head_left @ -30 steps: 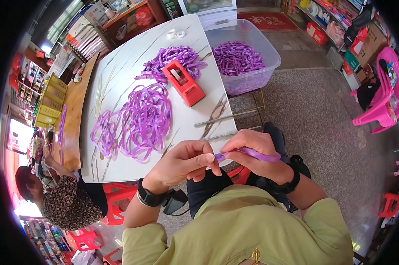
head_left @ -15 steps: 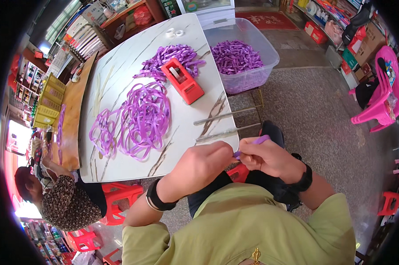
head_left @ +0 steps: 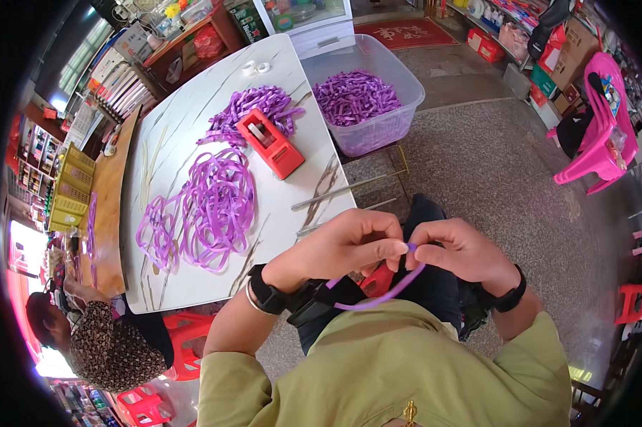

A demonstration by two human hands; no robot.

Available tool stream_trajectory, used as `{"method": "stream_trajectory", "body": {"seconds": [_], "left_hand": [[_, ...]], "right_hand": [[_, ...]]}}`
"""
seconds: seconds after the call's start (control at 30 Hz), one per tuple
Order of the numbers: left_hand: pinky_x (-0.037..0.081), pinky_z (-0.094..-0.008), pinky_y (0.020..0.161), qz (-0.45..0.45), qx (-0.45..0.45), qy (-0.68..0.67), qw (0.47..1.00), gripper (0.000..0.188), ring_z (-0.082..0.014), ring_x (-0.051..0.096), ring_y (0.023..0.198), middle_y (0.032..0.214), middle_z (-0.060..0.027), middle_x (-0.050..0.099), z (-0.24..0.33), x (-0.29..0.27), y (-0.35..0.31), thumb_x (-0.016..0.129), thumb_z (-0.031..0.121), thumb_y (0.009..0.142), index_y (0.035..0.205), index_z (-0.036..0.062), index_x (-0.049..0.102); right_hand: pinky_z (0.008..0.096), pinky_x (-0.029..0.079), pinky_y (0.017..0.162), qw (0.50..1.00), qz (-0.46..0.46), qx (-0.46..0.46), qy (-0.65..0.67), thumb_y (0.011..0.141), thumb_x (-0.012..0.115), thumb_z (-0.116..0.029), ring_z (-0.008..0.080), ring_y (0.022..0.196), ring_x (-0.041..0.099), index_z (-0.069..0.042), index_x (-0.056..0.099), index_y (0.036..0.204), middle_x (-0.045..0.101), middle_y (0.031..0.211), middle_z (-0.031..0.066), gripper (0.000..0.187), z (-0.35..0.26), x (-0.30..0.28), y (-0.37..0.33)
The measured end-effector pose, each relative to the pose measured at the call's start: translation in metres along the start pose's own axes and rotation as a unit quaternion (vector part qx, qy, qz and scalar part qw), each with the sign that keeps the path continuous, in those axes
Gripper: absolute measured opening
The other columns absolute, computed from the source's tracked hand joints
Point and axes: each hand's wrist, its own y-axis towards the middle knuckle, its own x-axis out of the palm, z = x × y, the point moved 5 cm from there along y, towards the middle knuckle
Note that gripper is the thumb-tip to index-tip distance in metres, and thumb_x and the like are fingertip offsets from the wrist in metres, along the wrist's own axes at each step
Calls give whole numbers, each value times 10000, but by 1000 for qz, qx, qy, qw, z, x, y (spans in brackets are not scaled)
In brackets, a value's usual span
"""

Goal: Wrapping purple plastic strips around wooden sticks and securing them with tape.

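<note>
Between my two hands, above my lap and just off the table's near right corner, is a purple ribbon [head_left: 386, 296]. My left hand [head_left: 356, 245] pinches it between thumb and forefinger, and my right hand [head_left: 464, 252] pinches it right beside, the fingertips almost meeting. From there the ribbon hangs in a curve toward my shirt. On the table lie a loose tangle of purple ribbon loops [head_left: 218, 206] and, behind it, a denser pile of purple ribbon pieces [head_left: 253, 110]. A red tape dispenser [head_left: 271, 144] stands next to that pile.
A clear plastic bin [head_left: 415, 92] full of purple ribbon pieces stands beyond the marble-patterned table [head_left: 264, 235]. Two metal rods [head_left: 328, 196] jut over its right edge. White tape rolls [head_left: 255, 67] lie at the far end. Another person [head_left: 111, 341] sits left; pink chairs [head_left: 605, 135] stand right.
Both hands have lifted slightly and turned, fingertips coming together. The ribbon, mostly hidden in the fingers before, now hangs in a visible loop below them. The whole view has shifted a little.
</note>
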Motion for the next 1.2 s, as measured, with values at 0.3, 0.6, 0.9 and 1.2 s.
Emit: {"method": "stream_trajectory", "body": {"seconds": [0.3, 0.6, 0.9, 1.2], "left_hand": [[436, -256, 576, -128, 209, 239, 940, 139, -153, 570, 640, 714, -90, 593, 11, 12, 27, 543, 111, 825, 793, -24, 537], [401, -260, 576, 245, 53, 207, 946, 250, -90, 484, 680, 739, -26, 543, -50, -108, 42, 524, 235, 857, 903, -7, 566], [342, -205, 466, 297, 12, 279, 913, 205, -43, 433, 550, 619, 17, 514, -75, -130, 48, 569, 174, 818, 849, -27, 588], [452, -257, 564, 296, 10, 343, 892, 146, -123, 573, 601, 687, -83, 622, -72, -123, 59, 630, 134, 738, 817, 12, 641]], "right_hand": [[228, 419, 692, 959, -53, 121, 250, 833, 528, -179, 90, 706, 532, -19, 574, 766, 581, 753, 23, 179, 47, -7, -14], [200, 406, 646, 950, 304, -13, -65, 837, 513, -146, 71, 679, 522, -4, 590, 815, 576, 728, 9, 163, 72, -81, 30], [213, 415, 708, 981, 184, 46, -25, 859, 493, -155, 67, 753, 532, -17, 610, 910, 600, 792, -9, 187, 145, -73, 96], [230, 416, 768, 982, 179, 2, 52, 837, 544, -162, 84, 810, 550, -3, 619, 939, 626, 873, 35, 203, 156, -66, 96]]}}
